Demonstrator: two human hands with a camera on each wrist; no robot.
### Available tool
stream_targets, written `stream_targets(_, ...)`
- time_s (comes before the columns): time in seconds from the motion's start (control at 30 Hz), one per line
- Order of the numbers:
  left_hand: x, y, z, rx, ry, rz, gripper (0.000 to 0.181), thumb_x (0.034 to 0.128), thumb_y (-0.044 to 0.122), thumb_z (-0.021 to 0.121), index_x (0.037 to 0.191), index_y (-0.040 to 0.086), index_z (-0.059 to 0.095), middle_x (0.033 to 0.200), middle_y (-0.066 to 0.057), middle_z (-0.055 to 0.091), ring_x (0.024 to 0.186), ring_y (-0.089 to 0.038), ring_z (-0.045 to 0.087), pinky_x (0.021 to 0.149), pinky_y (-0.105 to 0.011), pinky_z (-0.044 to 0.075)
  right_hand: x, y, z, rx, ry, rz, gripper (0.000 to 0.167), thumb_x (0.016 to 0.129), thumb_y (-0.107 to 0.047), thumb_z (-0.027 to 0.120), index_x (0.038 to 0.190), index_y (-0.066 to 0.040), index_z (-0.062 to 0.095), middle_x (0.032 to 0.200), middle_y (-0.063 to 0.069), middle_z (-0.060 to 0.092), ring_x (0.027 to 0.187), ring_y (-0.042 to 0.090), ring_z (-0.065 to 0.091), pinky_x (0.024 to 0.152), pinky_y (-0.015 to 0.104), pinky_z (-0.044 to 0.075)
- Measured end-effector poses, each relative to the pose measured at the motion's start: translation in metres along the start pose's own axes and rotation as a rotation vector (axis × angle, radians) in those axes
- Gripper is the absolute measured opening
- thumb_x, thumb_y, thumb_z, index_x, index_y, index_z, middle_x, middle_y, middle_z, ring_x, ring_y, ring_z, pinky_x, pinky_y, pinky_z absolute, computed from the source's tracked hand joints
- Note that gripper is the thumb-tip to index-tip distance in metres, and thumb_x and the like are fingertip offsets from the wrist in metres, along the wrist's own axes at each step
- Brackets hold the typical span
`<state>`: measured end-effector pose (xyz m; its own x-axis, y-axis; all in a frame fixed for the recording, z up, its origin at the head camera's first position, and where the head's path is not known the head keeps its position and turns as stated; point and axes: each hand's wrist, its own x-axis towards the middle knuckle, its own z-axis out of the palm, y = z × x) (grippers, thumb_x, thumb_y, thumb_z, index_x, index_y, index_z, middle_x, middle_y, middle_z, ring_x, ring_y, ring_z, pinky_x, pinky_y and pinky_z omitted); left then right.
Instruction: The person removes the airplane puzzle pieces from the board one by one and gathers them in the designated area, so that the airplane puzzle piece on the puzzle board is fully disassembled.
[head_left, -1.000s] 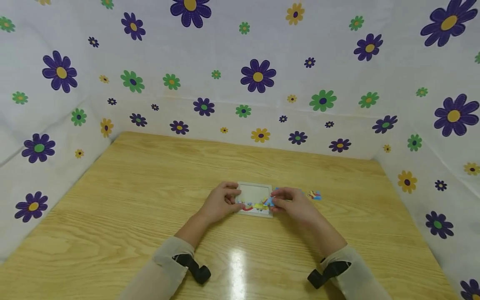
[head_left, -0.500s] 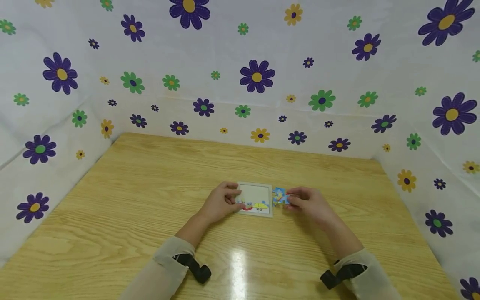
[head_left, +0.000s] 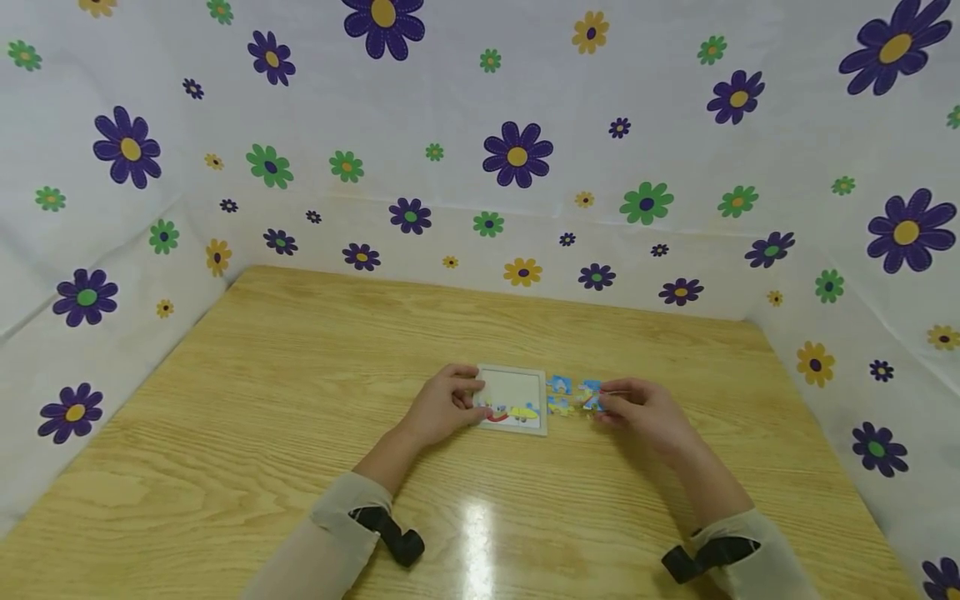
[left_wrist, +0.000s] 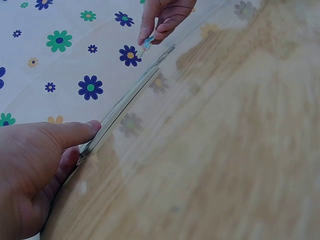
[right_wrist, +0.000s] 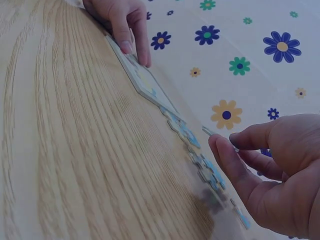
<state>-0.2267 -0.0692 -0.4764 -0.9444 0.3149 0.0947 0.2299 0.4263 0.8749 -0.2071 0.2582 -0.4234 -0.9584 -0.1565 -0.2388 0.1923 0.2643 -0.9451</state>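
In the head view, a small jigsaw tray with a pale rim lies on the table. Its lower part holds pieces showing a red shape and a yellow one; above them the base is bare. My left hand grips the tray's left edge, thumb on the near part of the rim. To the right of the tray, my right hand pinches a jigsaw piece, seen nearly edge-on in the right wrist view and raised above the table. Loose blue and yellow jigsaw pieces lie between tray and right hand.
More loose pieces lie in a line beyond the tray in the right wrist view, partly below my right hand. The wooden table meets a flower-printed cloth at the back and both sides. Black straps circle both sleeves.
My right hand has moved right, away from the tray, with a jigsaw piece between its fingers. Loose pieces beside the tray have come into sight. My left hand stays on the tray.
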Motion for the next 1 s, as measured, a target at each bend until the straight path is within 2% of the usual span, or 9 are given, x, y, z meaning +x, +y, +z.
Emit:
stream_targets(0.3, 0.000, 0.000, 0.000, 0.007, -0.020, -0.001, 0.049, 0.0842, 0.017, 0.082, 0.127, -0.001, 0.067, 0.144, -0.010, 0.051, 0.085, -0.010, 0.058, 0.075, -0.019, 0.051, -0.006, 0.006, -0.018, -0.002, 0.071, 0.003, 0.045, 0.101, -0.008, 0.058, 0.136, 0.016, 0.046, 0.104, 0.005, 0.065, 0.084, 0.005, 0.070, 0.080, 0.022, 0.058)
stream_targets(0.57, 0.000, 0.001, -0.003, 0.020, -0.030, 0.003, 0.053, 0.0835, 0.017, 0.083, 0.129, -0.002, 0.065, 0.143, -0.009, 0.051, 0.086, -0.010, 0.058, 0.075, -0.019, 0.051, -0.009, 0.009, -0.031, -0.020, 0.096, 0.025, 0.048, 0.099, -0.011, 0.062, 0.137, 0.016, 0.047, 0.103, 0.003, 0.065, 0.084, 0.005, 0.070, 0.080, 0.022, 0.058)
stream_targets(1.0, -0.001, 0.000, -0.005, 0.007, -0.076, -0.003, 0.061, 0.0831, 0.022, 0.083, 0.135, -0.002, 0.060, 0.144, -0.009, 0.050, 0.084, -0.011, 0.056, 0.074, -0.020, 0.049, -0.009, 0.018, -0.037, -0.069, 0.120, 0.076, 0.051, 0.098, -0.015, 0.066, 0.136, 0.013, 0.048, 0.099, -0.001, 0.066, 0.084, 0.004, 0.070, 0.079, 0.021, 0.058)
